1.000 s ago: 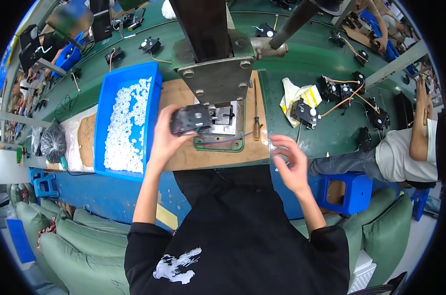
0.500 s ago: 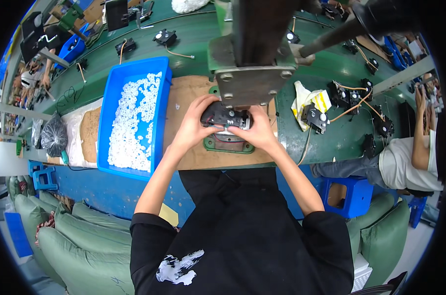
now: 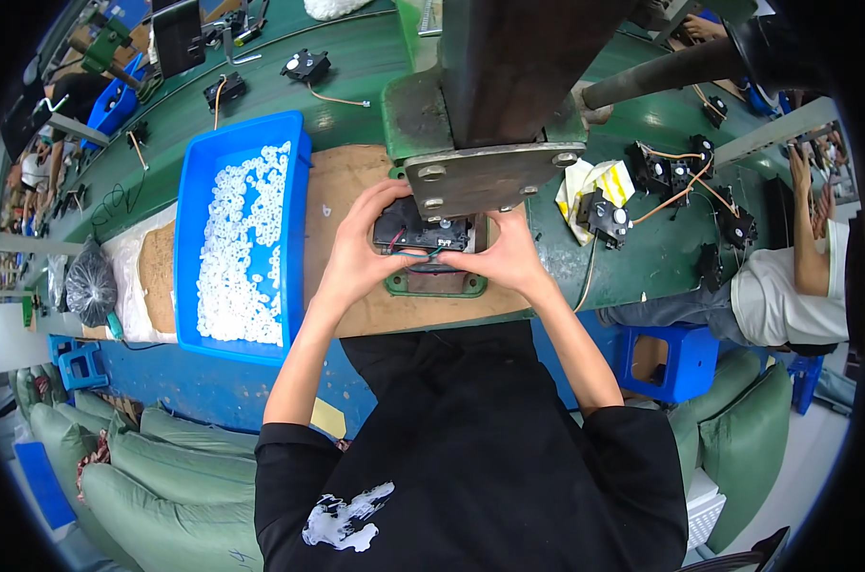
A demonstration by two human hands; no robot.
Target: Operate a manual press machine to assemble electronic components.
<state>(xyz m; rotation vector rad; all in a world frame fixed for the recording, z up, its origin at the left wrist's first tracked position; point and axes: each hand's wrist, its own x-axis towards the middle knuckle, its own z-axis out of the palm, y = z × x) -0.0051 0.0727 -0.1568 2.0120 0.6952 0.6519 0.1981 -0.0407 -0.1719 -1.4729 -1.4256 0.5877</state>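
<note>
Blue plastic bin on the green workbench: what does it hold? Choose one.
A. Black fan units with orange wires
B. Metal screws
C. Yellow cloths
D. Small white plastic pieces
D: the blue plastic bin, to the left of the left hand, holds a heap of small white plastic pieces; the black fan units with orange wires lie out on the green workbench instead.

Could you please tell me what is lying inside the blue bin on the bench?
The blue bin holds a loose heap of small white parts, spread from its far end to its near end. Bare blue floor shows along its left side. Whatever lies beneath the heap is covered.
</note>
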